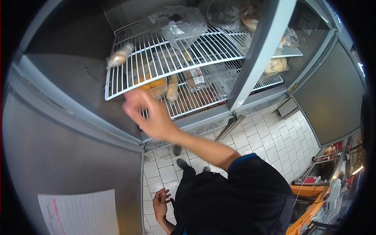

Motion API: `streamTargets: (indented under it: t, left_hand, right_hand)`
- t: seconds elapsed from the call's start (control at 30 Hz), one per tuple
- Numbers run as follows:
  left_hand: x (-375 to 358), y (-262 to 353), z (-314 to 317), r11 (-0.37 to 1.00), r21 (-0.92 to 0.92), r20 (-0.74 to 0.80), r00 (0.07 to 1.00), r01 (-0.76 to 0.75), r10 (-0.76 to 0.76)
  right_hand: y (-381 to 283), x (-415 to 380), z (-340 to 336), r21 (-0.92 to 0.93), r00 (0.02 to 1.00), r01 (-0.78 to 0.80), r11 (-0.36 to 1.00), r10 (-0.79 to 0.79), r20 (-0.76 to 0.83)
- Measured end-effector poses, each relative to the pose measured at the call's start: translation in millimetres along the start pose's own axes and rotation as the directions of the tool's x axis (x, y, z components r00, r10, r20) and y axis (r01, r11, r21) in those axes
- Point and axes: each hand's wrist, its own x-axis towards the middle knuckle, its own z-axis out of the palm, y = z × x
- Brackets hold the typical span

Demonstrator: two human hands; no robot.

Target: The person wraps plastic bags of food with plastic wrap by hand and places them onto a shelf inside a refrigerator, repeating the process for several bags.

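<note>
In front of the upper wire shelf (111,93) of an open refrigerator is my right hand (147,113), blurred by motion. Its fingers are bent, with a gap between thumb and fingers; whether the tips meet is unclear, and no object shows in it. A small wrapped item (119,56), also blurred, is at the shelf's left end. Orange food in a clear pack (156,84) and a long wrapped item (172,88) lie on the lower shelf, close by. Low beside my body hangs my left hand (160,201), fingers apart and slightly curled, holding nothing.
Clear plastic bags (182,31) lie on the upper shelf. A labelled pack (197,76) is on the lower one. A metal post (262,55) divides the refrigerator. Its right door (333,94) stands open. A lined paper sheet (78,213) hangs on the left door (70,156). White tiles (250,137) cover the floor.
</note>
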Motion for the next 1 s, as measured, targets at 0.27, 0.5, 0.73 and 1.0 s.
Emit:
streamTargets:
  t: [0.27, 0.5, 0.73, 1.0]
  left_hand:
    - [103, 25, -7, 0.998, 0.066, 0.100, 0.995, 0.022, -0.029]
    - [172, 80, 25, 0.986, 0.122, 0.255, 0.963, -0.115, 0.081]
    - [184, 95, 40, 0.990, 0.078, 0.292, 0.952, -0.119, 0.091]
    - [190, 130, 75, 0.988, 0.059, 0.309, 0.944, -0.143, 0.118]
  right_hand:
    - [337, -62, -204, -0.207, 0.579, -0.645, 0.735, 0.294, -0.760]
    - [279, 30, -259, 0.059, 0.191, -0.854, 0.516, 0.417, -0.889]
    - [414, 17, -306, -0.163, 0.426, -0.708, 0.688, 0.231, -0.875]
    - [188, 12, -219, -0.391, 0.710, -0.496, 0.775, 0.103, -0.697]
